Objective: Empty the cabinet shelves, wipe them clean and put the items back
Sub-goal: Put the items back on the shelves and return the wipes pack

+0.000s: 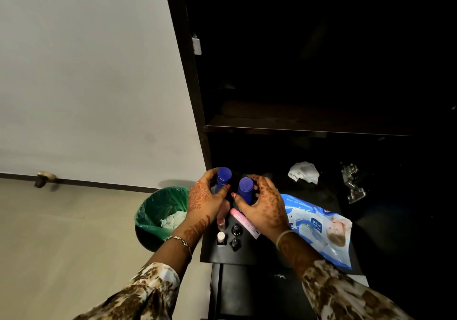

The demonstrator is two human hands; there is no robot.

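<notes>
Two blue-capped bottles stand at the left end of the dark counter under the open cabinet. My left hand (204, 199) grips the left blue bottle (223, 176). My right hand (263, 207) curls round the right blue bottle (245, 186). Just in front of them lie a pink tube (243, 222) and several small nail polish bottles (228, 236). A crumpled white wipe (303, 172) lies further right on the counter. The dark cabinet shelf (296, 123) above looks bare; its interior is too dark to make out.
A blue pack of baby wipes (321, 225) lies right of my right hand. A bin with a green liner (160, 211) holding white tissue stands on the floor to the left. Metal hinge parts (352, 182) lie at the counter's right. A white wall is on the left.
</notes>
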